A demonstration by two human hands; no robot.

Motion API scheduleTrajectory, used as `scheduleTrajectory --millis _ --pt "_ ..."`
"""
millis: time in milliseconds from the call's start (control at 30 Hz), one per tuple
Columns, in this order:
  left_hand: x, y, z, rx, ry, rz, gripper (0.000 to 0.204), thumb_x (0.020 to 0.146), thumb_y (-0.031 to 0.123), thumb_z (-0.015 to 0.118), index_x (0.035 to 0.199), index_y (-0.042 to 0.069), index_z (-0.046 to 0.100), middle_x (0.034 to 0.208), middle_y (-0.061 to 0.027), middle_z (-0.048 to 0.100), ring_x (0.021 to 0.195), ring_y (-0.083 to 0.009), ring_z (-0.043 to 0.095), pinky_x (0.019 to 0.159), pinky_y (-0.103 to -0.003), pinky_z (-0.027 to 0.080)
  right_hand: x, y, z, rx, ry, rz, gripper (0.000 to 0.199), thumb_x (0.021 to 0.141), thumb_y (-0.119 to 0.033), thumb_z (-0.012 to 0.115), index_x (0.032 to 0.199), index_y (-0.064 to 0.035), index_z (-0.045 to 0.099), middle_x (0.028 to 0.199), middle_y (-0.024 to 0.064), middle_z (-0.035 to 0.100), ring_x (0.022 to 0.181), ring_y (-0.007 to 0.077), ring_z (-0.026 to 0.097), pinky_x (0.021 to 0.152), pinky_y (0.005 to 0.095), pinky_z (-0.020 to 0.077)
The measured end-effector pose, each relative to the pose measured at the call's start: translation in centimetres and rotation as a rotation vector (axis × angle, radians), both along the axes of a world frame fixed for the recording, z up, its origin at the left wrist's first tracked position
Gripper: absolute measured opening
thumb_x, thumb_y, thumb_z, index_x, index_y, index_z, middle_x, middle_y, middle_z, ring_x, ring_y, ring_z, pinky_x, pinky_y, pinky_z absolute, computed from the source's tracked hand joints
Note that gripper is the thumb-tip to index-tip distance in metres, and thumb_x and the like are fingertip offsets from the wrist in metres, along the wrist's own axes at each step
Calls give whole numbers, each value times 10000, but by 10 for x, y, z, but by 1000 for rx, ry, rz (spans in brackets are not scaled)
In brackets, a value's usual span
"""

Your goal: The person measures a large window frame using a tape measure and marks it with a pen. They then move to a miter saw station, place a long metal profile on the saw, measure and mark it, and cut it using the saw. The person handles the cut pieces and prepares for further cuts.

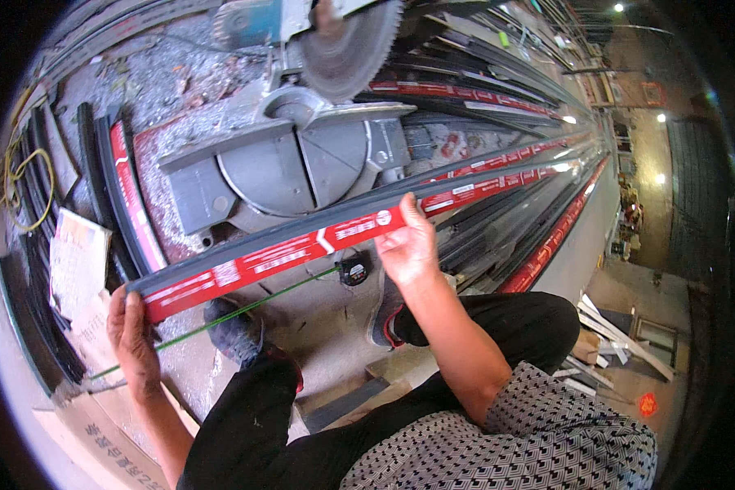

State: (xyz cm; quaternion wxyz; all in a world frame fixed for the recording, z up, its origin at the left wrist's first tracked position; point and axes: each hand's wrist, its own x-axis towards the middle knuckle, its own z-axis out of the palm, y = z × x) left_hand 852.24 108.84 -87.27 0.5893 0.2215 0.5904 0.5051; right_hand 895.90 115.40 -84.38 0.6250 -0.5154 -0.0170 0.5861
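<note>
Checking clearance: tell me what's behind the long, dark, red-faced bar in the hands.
Beyond the bar shows a grey metal saw base, with a toothed grey blade past it. The strip directly behind the bar is covered, so anything there cannot be seen.

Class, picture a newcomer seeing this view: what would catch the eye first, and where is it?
Probably the long, red-faced bar slanting across the middle, its left end in the left hand and the right hand farther along it. Next, the toothed saw blade at top centre, above its grey base. Then the tape measure just below the bar in the picture, its green tape running lower left.
</note>
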Motion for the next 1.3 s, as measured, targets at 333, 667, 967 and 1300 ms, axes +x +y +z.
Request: scheduleTrajectory --millis 333,667,967,1300 --pt "-87 -6 -40 36 4 171 357 1063 254 600 1337 25 608 1130 -65 705 959 -124 693 812 -264 585 -60 28 3 -93 15 173 335 889 -401 820 1102 -214 641 1053 -49 684 1030 143 641 908 353 476" --pt "-163 -15 -47 97 116 238 423 1058 270 599 1399 20 585 1233 -82 684 1096 -143 652 923 -288 525 -113 45 -28 -97 137 267 285 913 -403 798 1062 -217 641 1010 -59 697 969 91 654 830 301 503" --pt "-155 2 -36 103 247 264 367 1060 364 589 1253 61 664 1152 -40 672 1037 -141 634 909 -323 538 -130 53 -28 -180 100 234 217 897 -390 801 943 -236 654 851 -66 632 776 123 601 760 323 518" --pt "-52 14 1 291 436 579 449 1014 199 694 1401 5 577 1084 -52 677 886 -96 659 754 -250 595 -116 54 -34 -51 192 297 211 968 -287 733 1122 -151 683 1169 5 709 1125 149 625 1003 336 482"
